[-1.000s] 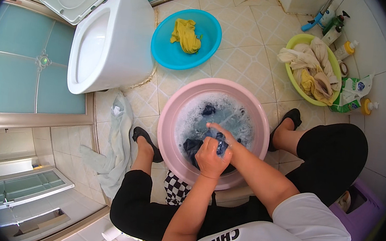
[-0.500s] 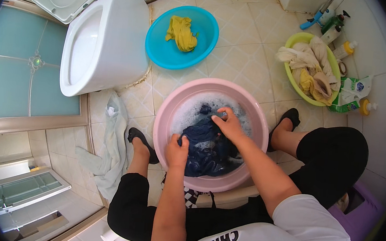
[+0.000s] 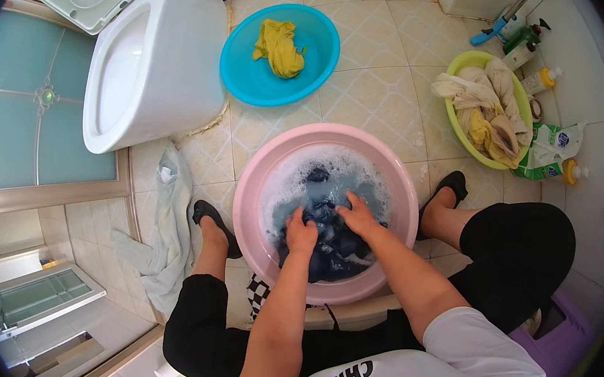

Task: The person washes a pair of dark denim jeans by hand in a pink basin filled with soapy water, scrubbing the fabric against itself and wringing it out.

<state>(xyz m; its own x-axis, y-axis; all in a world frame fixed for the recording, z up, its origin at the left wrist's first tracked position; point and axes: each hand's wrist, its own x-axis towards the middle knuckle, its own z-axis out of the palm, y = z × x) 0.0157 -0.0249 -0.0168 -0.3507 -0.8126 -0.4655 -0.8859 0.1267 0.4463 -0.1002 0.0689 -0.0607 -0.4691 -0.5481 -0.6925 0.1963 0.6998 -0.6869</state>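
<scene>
A pink basin (image 3: 255, 176) of cloudy, foamy water stands on the floor between my feet. Dark blue cloth (image 3: 332, 250) lies soaked in it, partly under the surface, and a small piece pokes up through the foam. My left hand (image 3: 301, 234) is down at the water on the left of the cloth, its thumb and fingers curled on it. From the right, my right hand (image 3: 359, 215) grips the same cloth, thumb and forefinger a little apart around it. The water partly hides the fingertips of both hands.
Beyond stands a blue basin (image 3: 237, 71) with a yellow cloth (image 3: 280, 50). A green basin (image 3: 462, 62) at the far right holds pale clothes, beside bottles and a detergent bag (image 3: 553, 149). A toilet (image 3: 175, 65) is far left; a grey garment (image 3: 169, 226) lies near my left foot.
Both hands have lowered the dark cloth into the water, where it was bunched up above the surface before. My left hand has moved right, closer to my right hand.
</scene>
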